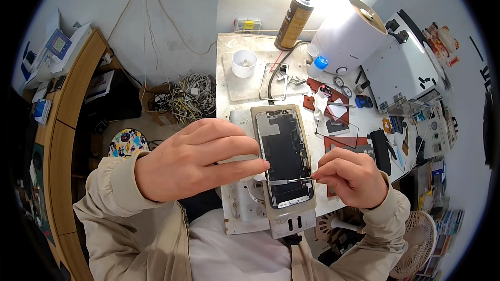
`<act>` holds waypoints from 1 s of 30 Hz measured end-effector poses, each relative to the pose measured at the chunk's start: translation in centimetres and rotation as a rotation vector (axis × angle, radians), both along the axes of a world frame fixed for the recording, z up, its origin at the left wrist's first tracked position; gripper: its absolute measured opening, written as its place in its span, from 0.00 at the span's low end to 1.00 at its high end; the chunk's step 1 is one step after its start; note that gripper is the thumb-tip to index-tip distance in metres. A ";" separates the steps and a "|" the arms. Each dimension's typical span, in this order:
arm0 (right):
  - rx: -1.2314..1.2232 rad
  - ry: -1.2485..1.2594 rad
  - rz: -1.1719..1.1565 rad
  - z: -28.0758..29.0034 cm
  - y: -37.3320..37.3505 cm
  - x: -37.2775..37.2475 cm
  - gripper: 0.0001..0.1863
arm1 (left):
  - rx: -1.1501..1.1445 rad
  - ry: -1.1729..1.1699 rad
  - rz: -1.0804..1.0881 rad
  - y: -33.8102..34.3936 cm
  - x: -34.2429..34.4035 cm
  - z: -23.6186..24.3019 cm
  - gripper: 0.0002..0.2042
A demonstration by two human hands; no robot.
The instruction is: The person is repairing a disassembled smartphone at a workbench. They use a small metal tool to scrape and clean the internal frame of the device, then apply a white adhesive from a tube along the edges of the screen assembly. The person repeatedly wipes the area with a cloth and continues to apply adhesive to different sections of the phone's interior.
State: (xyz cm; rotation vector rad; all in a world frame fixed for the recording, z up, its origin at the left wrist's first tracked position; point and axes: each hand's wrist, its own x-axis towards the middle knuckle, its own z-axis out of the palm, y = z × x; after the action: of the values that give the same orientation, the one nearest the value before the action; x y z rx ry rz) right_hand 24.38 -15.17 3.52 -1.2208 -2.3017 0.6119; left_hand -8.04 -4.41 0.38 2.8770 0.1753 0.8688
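a dark phone screen panel (281,145) lies on a beige slab-like device (301,221), its long side running away from the person. the right hand (348,177) pinches a slim metal tool (281,181) between thumb and fingers, its shaft spanning the panel's lower part. the left hand (203,161) stretches its fingers to the panel's left edge; whether it grips anything cannot be told. beyond, on the tabletop (229,91), stand a white cup (244,71), a brown spray can (294,25) and a large white cylinder (338,39). tangled cables (192,99) lie left of the tabletop.
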 end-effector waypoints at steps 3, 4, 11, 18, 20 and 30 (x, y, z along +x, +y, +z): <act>0.008 -0.029 -0.009 0.4 -0.1 -0.2 0.05 | 0.001 -0.001 0.002 0.0 0.0 0.1 0.23; 0.013 -0.041 -0.013 0.6 -0.1 -0.3 0.05 | 0.002 0.002 0.003 0.0 0.0 0.1 0.23; 0.124 -0.121 -0.013 1.3 -0.1 -0.8 0.07 | 0.001 0.001 0.006 0.0 -0.2 0.1 0.23; 0.182 -0.182 -0.001 1.9 -0.1 -1.1 0.11 | -0.005 -0.008 0.008 -0.1 -0.2 0.1 0.24; 0.213 -0.209 0.001 2.0 -0.2 -1.2 0.12 | -0.005 -0.008 0.008 0.0 -0.3 0.1 0.24; 0.147 -0.124 0.007 1.0 0.0 -0.6 0.11 | -0.015 -0.003 0.004 0.0 -0.2 0.0 0.24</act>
State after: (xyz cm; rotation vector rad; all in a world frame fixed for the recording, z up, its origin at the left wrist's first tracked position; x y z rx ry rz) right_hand 23.77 -15.18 4.56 -1.2123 -2.4062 0.3711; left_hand -8.24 -4.37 0.33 2.8625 0.1868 0.8693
